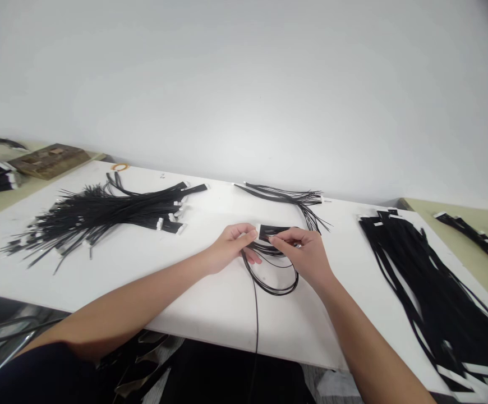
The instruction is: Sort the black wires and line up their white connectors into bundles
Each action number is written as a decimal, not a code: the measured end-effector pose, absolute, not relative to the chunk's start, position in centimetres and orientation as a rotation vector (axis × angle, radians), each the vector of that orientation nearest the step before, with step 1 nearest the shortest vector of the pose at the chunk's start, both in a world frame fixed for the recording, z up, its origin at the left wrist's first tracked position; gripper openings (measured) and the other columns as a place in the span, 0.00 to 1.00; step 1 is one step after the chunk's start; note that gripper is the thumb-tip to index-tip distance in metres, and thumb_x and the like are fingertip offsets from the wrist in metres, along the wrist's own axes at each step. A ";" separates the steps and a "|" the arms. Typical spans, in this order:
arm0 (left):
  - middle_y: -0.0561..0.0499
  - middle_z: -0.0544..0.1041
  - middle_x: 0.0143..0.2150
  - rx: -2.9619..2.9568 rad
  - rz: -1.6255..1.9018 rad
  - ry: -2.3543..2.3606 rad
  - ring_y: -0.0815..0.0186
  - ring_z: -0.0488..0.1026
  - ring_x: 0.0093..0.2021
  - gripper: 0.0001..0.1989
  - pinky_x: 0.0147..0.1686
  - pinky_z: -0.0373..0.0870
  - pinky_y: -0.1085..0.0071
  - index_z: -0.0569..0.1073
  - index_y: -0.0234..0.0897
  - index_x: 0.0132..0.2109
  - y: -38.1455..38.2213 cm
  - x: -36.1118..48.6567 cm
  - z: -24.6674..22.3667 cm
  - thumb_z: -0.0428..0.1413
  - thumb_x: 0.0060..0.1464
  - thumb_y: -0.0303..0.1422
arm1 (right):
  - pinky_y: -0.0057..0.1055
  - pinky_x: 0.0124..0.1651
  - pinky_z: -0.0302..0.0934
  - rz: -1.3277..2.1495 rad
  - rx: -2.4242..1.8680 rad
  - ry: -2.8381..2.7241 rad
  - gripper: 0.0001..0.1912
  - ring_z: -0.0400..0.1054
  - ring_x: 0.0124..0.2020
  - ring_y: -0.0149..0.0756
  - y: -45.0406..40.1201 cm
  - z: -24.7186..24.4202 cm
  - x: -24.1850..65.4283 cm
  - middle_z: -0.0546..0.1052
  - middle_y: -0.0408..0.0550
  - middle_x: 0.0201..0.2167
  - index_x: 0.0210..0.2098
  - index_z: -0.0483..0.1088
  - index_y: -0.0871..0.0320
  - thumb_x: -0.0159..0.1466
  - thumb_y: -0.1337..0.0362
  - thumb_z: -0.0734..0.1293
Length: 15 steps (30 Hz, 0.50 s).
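Note:
Between my hands, above the white table, is a black wire harness [272, 231] with a white connector [258, 231] at its left end. My left hand [234, 246] is closed on it, thumb and fingers pinching at the connector. My right hand [300, 249] pinches the black wires just right of the connector; what exactly lies between the fingertips is too small to make out. Several wires curve down in a loop [275, 293] below the hands. One thin single wire [256, 314] hangs past the table's front edge.
On the left lies a pile of black harnesses [118, 207] with loose wire ends. A smaller bundle [277, 193] rests near the wall. Finished-looking flat harnesses [433, 280] are stacked on the right. A wooden block [50, 161] and an orange ring [120, 167] are at the back left.

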<state>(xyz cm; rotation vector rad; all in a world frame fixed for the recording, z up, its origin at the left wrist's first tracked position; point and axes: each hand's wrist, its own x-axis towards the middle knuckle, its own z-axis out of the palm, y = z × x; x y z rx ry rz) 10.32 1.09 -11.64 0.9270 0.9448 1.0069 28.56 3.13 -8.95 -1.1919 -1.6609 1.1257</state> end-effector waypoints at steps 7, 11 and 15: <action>0.56 0.69 0.21 0.888 1.007 0.932 0.61 0.76 0.24 0.15 0.23 0.68 0.73 0.64 0.35 0.32 1.0 10.5 -11.6 0.59 0.49 0.42 | 0.28 0.28 0.59 1.121 -1.193 -1.662 0.09 0.64 0.24 0.31 3.1 -8.9 28.5 0.75 0.46 0.23 0.22 0.74 0.59 0.52 0.58 0.70; 0.54 0.72 0.25 0.837 1.042 0.922 0.63 0.76 0.24 0.15 0.22 0.68 0.74 0.65 0.35 0.33 1.2 10.5 -11.5 0.59 0.49 0.41 | 0.27 0.24 0.55 1.131 -1.229 -1.634 0.12 0.60 0.21 0.28 3.2 -8.9 28.4 0.72 0.44 0.20 0.25 0.75 0.58 0.51 0.55 0.70; 0.49 0.76 0.34 0.771 1.102 0.920 0.66 0.76 0.23 0.14 0.20 0.68 0.76 0.67 0.34 0.35 1.7 10.2 -11.6 0.58 0.50 0.40 | 0.26 0.23 0.54 1.034 -1.253 -1.564 0.13 0.55 0.20 0.26 3.8 -9.0 28.9 0.65 0.41 0.18 0.29 0.75 0.58 0.50 0.54 0.71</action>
